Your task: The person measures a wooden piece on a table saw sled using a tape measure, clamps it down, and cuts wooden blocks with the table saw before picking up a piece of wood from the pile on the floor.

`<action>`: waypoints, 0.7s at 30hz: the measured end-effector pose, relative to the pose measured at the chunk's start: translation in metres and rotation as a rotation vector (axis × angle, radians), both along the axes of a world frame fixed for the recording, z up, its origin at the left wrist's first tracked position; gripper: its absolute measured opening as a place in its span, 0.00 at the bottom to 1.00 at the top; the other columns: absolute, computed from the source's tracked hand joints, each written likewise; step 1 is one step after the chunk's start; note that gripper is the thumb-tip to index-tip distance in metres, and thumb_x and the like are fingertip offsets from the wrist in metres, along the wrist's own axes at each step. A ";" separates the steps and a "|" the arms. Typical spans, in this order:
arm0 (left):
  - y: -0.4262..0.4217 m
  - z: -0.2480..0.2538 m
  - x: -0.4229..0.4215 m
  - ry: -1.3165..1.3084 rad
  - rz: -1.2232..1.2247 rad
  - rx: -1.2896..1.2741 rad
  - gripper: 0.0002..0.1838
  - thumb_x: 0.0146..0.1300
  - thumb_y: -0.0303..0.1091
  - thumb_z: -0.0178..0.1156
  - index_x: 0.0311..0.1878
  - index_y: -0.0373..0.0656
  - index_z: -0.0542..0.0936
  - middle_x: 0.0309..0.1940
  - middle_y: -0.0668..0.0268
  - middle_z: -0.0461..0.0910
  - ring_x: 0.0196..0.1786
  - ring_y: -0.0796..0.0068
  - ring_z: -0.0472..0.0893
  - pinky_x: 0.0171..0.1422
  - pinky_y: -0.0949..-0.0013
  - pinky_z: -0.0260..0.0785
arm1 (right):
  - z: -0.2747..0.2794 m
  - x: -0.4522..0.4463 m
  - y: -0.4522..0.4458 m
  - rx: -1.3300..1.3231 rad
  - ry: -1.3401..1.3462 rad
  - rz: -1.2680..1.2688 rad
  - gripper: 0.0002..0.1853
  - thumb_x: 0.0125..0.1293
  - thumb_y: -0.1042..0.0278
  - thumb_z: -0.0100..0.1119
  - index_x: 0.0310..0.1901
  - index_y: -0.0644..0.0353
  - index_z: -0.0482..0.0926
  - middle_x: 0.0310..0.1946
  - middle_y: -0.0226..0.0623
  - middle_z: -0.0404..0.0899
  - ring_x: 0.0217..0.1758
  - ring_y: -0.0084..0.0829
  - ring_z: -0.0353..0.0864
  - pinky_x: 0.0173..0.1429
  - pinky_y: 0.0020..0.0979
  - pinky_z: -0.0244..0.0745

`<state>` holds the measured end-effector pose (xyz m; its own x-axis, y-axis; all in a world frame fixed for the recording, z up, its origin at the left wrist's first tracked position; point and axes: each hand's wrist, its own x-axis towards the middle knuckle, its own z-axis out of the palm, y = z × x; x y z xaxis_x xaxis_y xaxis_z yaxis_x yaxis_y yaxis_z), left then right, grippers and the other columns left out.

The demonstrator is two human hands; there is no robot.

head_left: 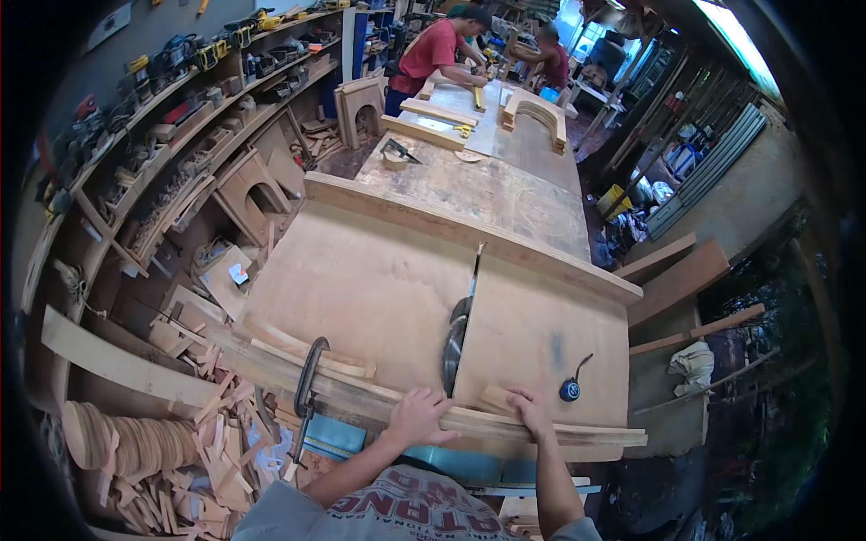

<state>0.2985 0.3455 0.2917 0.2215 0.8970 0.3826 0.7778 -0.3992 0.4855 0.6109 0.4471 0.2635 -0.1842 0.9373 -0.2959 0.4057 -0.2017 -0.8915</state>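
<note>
A round saw blade [454, 347] stands up through a slot in the plywood table [361, 261]. My left hand [422, 417] rests with fingers spread on the long wooden rail [361, 397] along the near edge, just below the blade. To the right of the blade, my right hand [530, 413] has its fingers on a small wood block [498, 398] lying against the rail. A black clamp [309, 388] grips the rail to the left of my left hand. Beside the clamp lies a thin curved wood strip [316, 359].
A blue tape measure [569, 389] lies at the right of the table. A raised wooden fence [469, 236] crosses its far side. Beyond, a person in a red shirt [431, 56] leans over a workbench. Wood offcuts [216, 451] are piled at the lower left.
</note>
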 end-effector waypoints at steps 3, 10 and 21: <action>0.003 0.003 -0.002 0.000 -0.020 -0.018 0.34 0.48 0.68 0.76 0.47 0.48 0.88 0.41 0.65 0.83 0.48 0.60 0.83 0.55 0.55 0.76 | 0.017 0.000 0.022 -0.394 -0.085 -0.053 0.17 0.68 0.58 0.64 0.52 0.56 0.90 0.26 0.23 0.79 0.22 0.18 0.72 0.25 0.26 0.67; 0.004 0.004 -0.002 0.003 -0.024 -0.030 0.34 0.49 0.67 0.76 0.48 0.47 0.88 0.40 0.65 0.82 0.47 0.62 0.83 0.54 0.57 0.76 | 0.051 0.012 0.146 -0.213 -0.215 0.225 0.12 0.71 0.57 0.61 0.48 0.50 0.88 0.25 0.21 0.74 0.23 0.18 0.71 0.23 0.27 0.63; 0.003 0.005 -0.002 -0.014 -0.035 -0.038 0.34 0.49 0.65 0.77 0.49 0.46 0.88 0.41 0.65 0.82 0.47 0.61 0.82 0.54 0.57 0.76 | 0.048 -0.046 0.084 0.330 -0.138 0.174 0.18 0.73 0.63 0.66 0.60 0.61 0.86 0.41 0.40 0.90 0.40 0.30 0.90 0.43 0.33 0.84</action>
<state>0.2969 0.3483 0.2969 0.2478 0.9029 0.3512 0.7570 -0.4067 0.5115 0.5651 0.5313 0.3118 -0.3283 0.9444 -0.0174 0.5289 0.1686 -0.8317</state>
